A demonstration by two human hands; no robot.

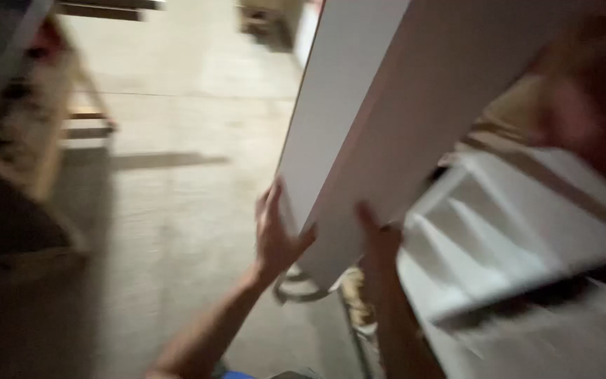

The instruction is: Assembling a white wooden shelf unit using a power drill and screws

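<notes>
White panel [380, 105] – long axis tilted up-right, left hand [275, 235], right hand [379, 242] gripping lower end

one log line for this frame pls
left hand: grips edge of large flat white board | right hand: grips board's lower end | board: tilted, lifted | right: stacked white panels | frame blurred

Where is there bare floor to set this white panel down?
Bare grey concrete floor lies left of the left hand, bordered by the blurred wooden frame at far left. Right of the right hand, white slotted shelving crowds the space. Both hands hold the long white flat panel.
</notes>
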